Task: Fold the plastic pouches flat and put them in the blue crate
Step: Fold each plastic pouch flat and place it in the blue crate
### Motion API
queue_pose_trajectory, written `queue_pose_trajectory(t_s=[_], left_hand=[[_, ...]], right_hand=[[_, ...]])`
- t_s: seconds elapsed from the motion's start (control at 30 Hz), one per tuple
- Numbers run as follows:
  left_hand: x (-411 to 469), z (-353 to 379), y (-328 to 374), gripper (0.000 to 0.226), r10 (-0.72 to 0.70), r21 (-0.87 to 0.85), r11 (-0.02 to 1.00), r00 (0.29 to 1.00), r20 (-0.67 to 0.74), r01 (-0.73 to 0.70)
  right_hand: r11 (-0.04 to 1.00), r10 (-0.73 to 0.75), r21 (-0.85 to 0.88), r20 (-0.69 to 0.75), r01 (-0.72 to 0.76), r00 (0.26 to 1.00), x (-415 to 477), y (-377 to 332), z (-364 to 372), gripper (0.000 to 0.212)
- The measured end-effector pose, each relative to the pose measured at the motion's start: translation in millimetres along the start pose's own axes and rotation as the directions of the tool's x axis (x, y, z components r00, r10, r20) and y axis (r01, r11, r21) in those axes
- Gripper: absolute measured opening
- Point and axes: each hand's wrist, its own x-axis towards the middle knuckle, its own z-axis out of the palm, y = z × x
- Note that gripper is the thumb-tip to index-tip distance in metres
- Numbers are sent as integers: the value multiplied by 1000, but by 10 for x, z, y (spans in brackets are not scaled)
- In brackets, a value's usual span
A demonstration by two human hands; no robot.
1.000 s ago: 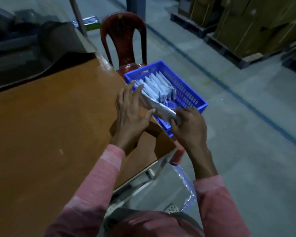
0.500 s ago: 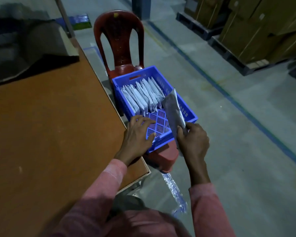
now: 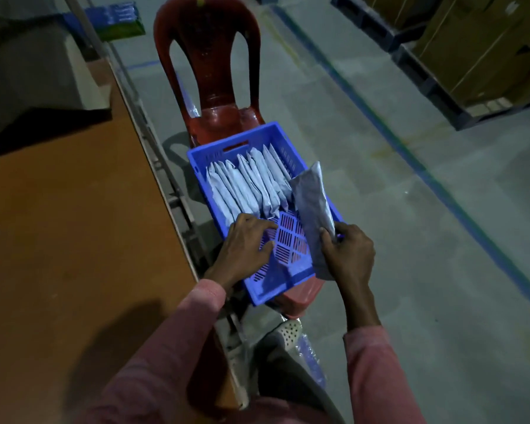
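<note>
The blue crate rests on the seat of a red plastic chair beside the table. Several folded white pouches stand in a row in its far half. My right hand grips the lower end of one folded grey-white pouch, held upright over the crate's right rim. My left hand lies flat inside the crate with fingers spread, fingertips touching the nearest standing pouches and the slotted floor.
The brown table runs along the left, with a dark sheet at its far end. Stacked cardboard boxes on pallets stand at the far right. A blue floor line crosses the concrete. Clear plastic lies by my foot.
The view shifted from the table to the crate. My right hand carried the folded pouch from the table edge over the crate. My left hand let go and moved into the crate.
</note>
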Motion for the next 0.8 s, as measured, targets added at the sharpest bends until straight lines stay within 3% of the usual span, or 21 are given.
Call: queue_pose_trajectory(t_s=[0.23,0.4,0.53,0.7,0.8], left_hand=[[1037,264,-263,33,-17,62,998,990,137,9],[1897,536,-472,53,-3,239,969,958,286,-68],[2514,814,-767,75,-10,475,848,888,459,-236],[2909,1080,-1145,58,128,576,616,790,600,-537],[3080,1132,-1282,45,216,568,516,739,638,-642]], right_hand=[[999,-32,40,67,29,997,992,228,625,21],[985,-172,10,62,172,983,1490,243,1099,23],[962,-268,-34,48,270,962,1765,346,1367,17],[945,-320,-52,38,322,946,1935,411,1524,18],[947,-315,-68,8,315,949,1956,464,1603,19]])
